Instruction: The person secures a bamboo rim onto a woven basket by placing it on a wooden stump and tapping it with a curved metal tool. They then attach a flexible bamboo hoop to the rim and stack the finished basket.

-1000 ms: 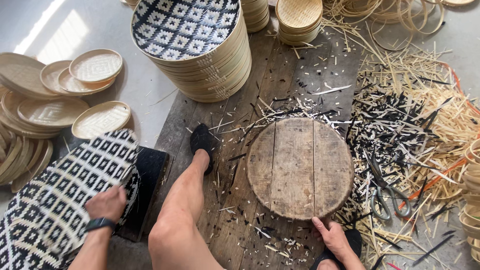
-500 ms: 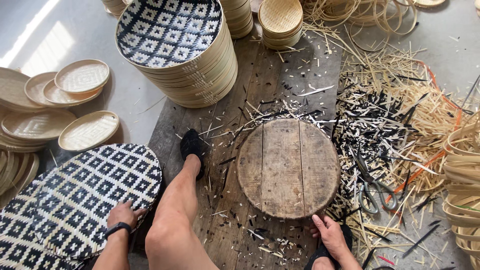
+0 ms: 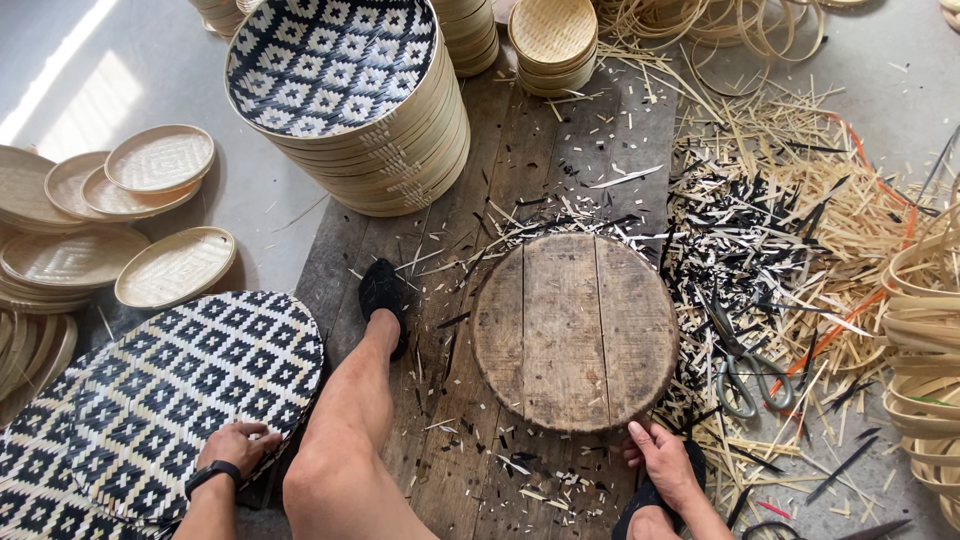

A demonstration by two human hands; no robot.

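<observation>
1. Gripping the near rim of a black-and-white woven mat, the left hand has its fingers curled over the edge, so the flat disc leans up at the person's left side, resting on more mats of the same pattern.
2. Right hand lies loosely open, fingertips touching the near edge of the round wooden board; it holds nothing, and seems only to steady the board.
3. Scissors lie just right of the board, among black and pale trimmings.
4. Underneath, dark wooden planks carry the board and a tall stack of finished trays, topped with the same pattern.
5. Plain shallow baskets sit in piles on the grey concrete floor at left; loose bamboo strips heap at right.
</observation>
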